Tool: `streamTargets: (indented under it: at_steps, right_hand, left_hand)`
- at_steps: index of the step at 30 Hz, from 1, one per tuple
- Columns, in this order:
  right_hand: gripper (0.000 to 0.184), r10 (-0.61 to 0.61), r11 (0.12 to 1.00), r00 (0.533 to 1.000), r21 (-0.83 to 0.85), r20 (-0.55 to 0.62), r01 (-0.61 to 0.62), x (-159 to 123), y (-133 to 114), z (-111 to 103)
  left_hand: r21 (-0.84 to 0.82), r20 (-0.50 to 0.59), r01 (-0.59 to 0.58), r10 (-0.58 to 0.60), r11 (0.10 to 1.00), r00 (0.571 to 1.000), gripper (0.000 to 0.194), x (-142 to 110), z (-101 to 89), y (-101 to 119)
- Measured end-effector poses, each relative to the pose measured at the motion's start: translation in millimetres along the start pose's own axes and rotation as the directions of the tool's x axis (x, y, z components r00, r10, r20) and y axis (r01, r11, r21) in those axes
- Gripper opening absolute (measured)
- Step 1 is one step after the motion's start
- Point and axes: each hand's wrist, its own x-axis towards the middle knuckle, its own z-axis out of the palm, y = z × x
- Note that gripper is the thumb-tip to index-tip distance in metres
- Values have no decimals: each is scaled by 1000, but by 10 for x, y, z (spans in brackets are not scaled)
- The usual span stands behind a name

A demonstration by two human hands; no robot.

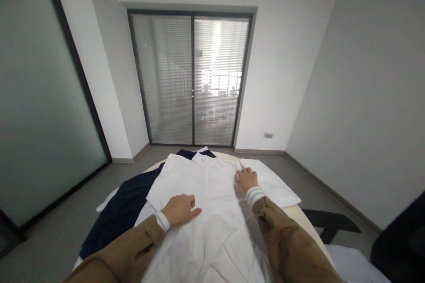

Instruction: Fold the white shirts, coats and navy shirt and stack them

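White shirt [212,190]: spread over the middle of the tabletop [303,221], its lower part running towards me and out of view, loosely rumpled there.
Cloth: thin, light and limp, I judge; hard to damage, but quick to crease or drag sideways. I'd take it flat-fingered, or by the firmer shoulder seams and sleeve ends, rather than by the loose middle.
Left hand [181,209]: half curled over the body of the shirt, thumb held out from the fingers, nothing in its grasp that I can see; whether it presses on the fabric I can't tell.
Right hand [248,179]: farther forward, fingers bent down at the base of the right sleeve [274,182]; I can't tell whether they pinch the cloth or just rest on it.
Navy cloth [121,208]: along the tabletop's left edge, partly beneath the shirt.
Collar [202,157]: by the far edge, with more navy behind it.
Glass doors [217,119]: well beyond the tabletop, blinds down.
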Motion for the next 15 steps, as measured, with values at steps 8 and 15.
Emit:
streamTargets:
  at_steps: [8,15]
  right_hand:
    - [47,60,998,998,22,26,-61,-139,26,-54]
    - [73,-84,996,992,30,94,81,-345,74,24]
  left_hand:
    - [-176,134,-126,150,976,979,45,-171,42,-74]
    - [-110,190,-9,30,994,981,42,-277,-11,-226]
